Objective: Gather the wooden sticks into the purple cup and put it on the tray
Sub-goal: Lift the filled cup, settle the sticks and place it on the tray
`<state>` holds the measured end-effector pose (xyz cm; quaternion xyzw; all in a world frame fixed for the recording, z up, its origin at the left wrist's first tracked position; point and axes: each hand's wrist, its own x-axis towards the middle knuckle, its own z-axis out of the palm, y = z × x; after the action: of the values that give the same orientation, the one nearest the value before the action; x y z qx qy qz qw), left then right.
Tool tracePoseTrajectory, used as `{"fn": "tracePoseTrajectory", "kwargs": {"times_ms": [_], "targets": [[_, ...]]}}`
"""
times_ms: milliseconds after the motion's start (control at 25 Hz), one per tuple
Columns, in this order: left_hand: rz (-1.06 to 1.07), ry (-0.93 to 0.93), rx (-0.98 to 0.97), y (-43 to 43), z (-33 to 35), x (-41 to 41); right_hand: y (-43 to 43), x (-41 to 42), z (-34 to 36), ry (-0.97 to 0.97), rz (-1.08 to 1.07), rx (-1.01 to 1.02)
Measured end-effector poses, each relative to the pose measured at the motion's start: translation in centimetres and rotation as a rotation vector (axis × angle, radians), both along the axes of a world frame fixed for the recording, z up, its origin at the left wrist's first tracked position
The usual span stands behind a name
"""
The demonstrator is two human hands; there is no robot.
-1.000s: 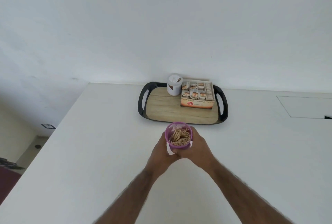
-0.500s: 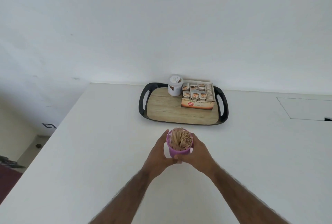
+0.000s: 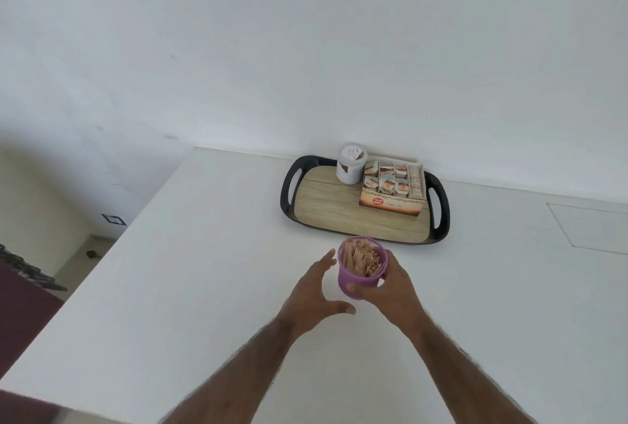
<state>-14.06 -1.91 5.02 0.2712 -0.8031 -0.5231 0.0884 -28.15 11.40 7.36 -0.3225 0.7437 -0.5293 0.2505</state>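
The purple cup (image 3: 356, 279) is full of wooden sticks (image 3: 363, 256) and is held just in front of the tray's near rim. My right hand (image 3: 387, 291) wraps around the cup's right side and front. My left hand (image 3: 314, 294) is beside the cup on its left, fingers spread and off the cup. The tray (image 3: 326, 213) has a black rim with handles and a wood-look floor, and it lies at the back of the white table by the wall.
On the tray's far side stand a white jar (image 3: 351, 163) and a cardboard box of small packets (image 3: 392, 191). The table's left edge (image 3: 112, 247) drops to the floor. A rectangular hatch outline (image 3: 591, 223) marks the table at right.
My left hand has let go of the cup and opened. The cup, now in my right hand alone, has moved a little toward the tray.
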Motion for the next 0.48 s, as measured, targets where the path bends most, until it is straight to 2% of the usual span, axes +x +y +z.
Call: {"fn": "tracePoseTrajectory", "kwargs": {"times_ms": [200, 400, 480], "targets": [[-0.002, 0.022, -0.005, 0.3, 0.3, 0.0, 0.0, 0.7, -0.2, -0.037, -0.024, -0.018], [0.033, 0.098, 0.013, 0.6, 0.3, 0.1, -0.2, 1.6, -0.3, -0.095, 0.081, -0.022], [0.025, 0.105, 0.020, 0.4, 0.1, 0.2, -0.2, 1.0, 0.3, -0.143, 0.183, -0.008]]}}
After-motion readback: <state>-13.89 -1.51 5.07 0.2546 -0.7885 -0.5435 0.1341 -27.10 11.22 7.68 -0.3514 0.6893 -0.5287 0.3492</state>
